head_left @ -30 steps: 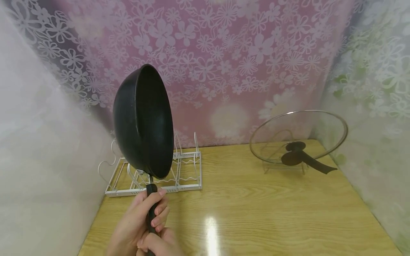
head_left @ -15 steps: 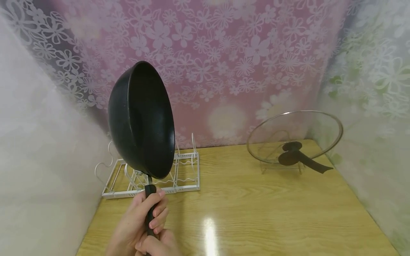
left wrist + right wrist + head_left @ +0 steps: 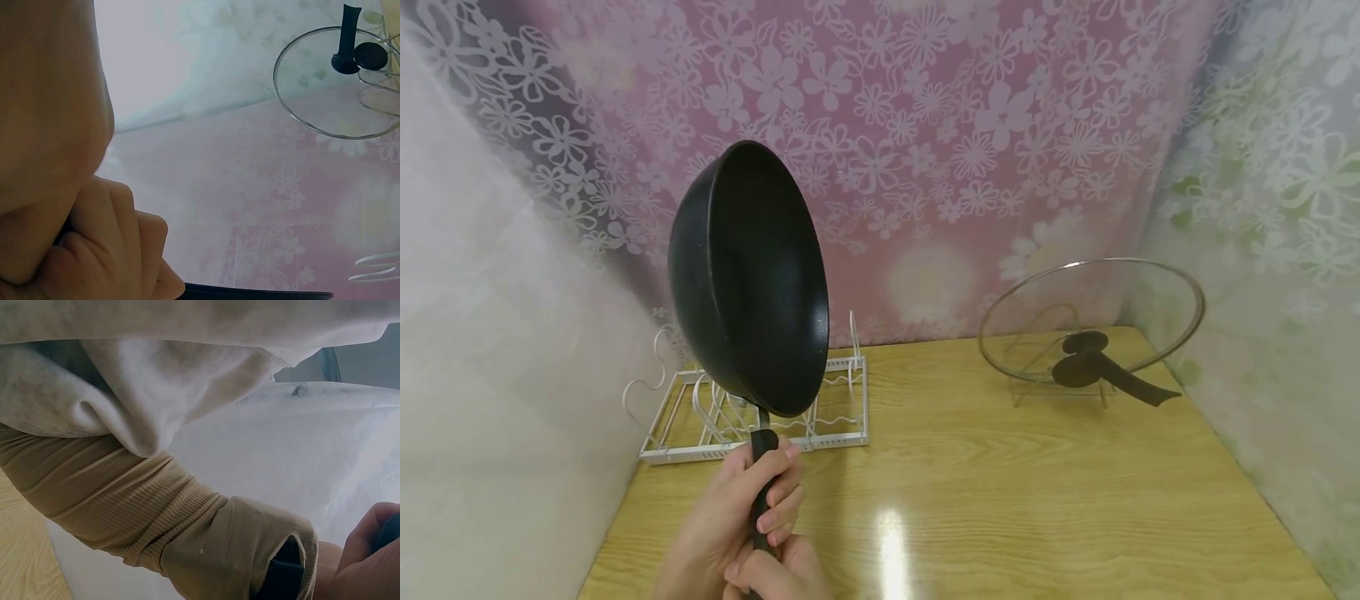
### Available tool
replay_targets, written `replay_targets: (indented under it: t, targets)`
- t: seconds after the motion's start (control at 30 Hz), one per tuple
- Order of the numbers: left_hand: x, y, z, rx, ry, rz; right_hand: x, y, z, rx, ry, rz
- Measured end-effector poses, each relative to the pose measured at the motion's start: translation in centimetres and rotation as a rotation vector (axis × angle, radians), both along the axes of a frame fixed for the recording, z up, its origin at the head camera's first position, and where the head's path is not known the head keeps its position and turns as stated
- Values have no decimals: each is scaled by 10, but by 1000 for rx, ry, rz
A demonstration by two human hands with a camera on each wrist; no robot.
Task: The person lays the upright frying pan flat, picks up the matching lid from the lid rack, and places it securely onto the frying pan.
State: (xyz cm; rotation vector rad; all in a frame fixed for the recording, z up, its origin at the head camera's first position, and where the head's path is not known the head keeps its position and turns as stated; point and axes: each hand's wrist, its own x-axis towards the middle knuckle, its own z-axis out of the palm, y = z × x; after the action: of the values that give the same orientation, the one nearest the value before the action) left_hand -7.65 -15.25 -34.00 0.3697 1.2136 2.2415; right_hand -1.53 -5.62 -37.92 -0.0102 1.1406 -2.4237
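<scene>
A deep black wok (image 3: pixel 767 283) is held up on its side in the head view, handle down and its hollow turned to the right. My left hand (image 3: pixel 737 500) grips the upper part of the black handle (image 3: pixel 764 442), thumb pointing up along it. Just below, my right hand (image 3: pixel 784 573) wraps the lower end of the same handle, partly cut off by the frame's edge. Knuckles of a curled hand (image 3: pixel 119 237) show in the left wrist view, with a dark rim at the bottom. Behind the wok, a white wire rack (image 3: pixel 842 437) is partly hidden.
A round glass lid (image 3: pixel 1084 367) with a dark handle leans on a small wire stand (image 3: pixel 1063 393) at the back right of the wooden table (image 3: pixel 1000 500). Flowered curtains (image 3: pixel 940 167) enclose the back and sides. A tan sleeve (image 3: pixel 187 531) crosses the right wrist view.
Over the last half second the wok has shifted slightly right and turned, showing more of its inside. Both hands have moved slightly right with the handle, keeping their grip.
</scene>
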Motion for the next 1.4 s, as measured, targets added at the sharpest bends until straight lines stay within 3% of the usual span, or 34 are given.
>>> replay_targets:
  t: [0.4,0.63,0.8,0.93,1.2,1.4]
  targets:
    - [5,6,1,60,-4,9,4,0,-1,-26,-12,-17]
    - [4,7,2,91,-14,-10,4,1,-4,-70,65,0]
    - [2,9,2,117,-14,-30,4,1,-4,-32,116,-17]
    - [1,10,2,105,-29,-23,3,2,-6,-36,133,-9]
    - [1,9,-2,109,-15,-72,6,0,-12,-4,104,-28]
    - [1,10,-3,129,-10,-93,5,-2,-16,-57,173,-32]
